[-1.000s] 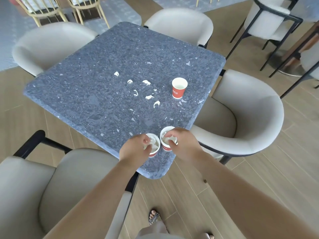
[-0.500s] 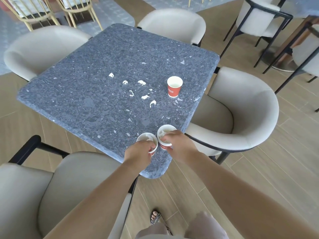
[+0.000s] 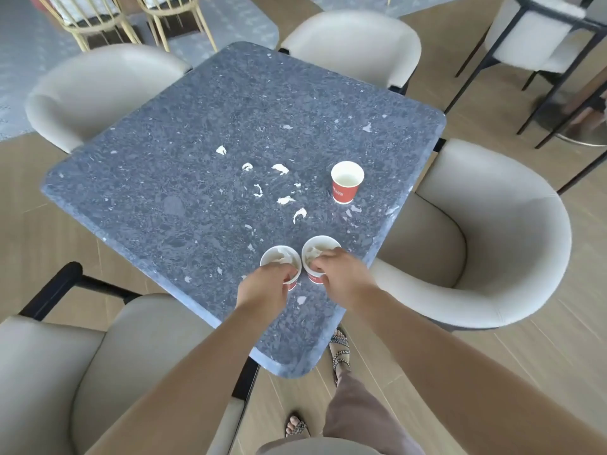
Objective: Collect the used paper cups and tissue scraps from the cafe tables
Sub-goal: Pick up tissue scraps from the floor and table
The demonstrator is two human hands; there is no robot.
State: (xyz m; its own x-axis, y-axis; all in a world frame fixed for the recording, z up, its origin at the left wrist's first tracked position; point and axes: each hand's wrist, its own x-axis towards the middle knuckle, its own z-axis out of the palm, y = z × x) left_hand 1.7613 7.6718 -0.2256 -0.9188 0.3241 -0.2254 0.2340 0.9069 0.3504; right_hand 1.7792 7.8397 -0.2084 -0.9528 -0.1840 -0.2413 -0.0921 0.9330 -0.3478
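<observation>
Two red paper cups stand side by side on the dark speckled table (image 3: 184,205), near its front corner. My left hand (image 3: 266,287) grips the near rim of the left cup (image 3: 280,257), which has tissue inside. My right hand (image 3: 340,274) grips the near rim of the right cup (image 3: 317,251), also stuffed with tissue. A third red cup (image 3: 346,182) stands alone farther back on the right, with nothing visible inside. Several white tissue scraps (image 3: 285,200) lie scattered on the table between the cups and its middle.
Cream padded armchairs surround the table: one at the right (image 3: 492,238), one at the near left (image 3: 65,372), two at the far side (image 3: 354,41). Wooden chairs (image 3: 98,18) and black-legged seating (image 3: 542,37) stand farther off. My sandalled feet (image 3: 340,349) are on the wooden floor.
My view has moved in closer over the table. Both hands stay on the two near cups, which have hardly shifted on the tabletop.
</observation>
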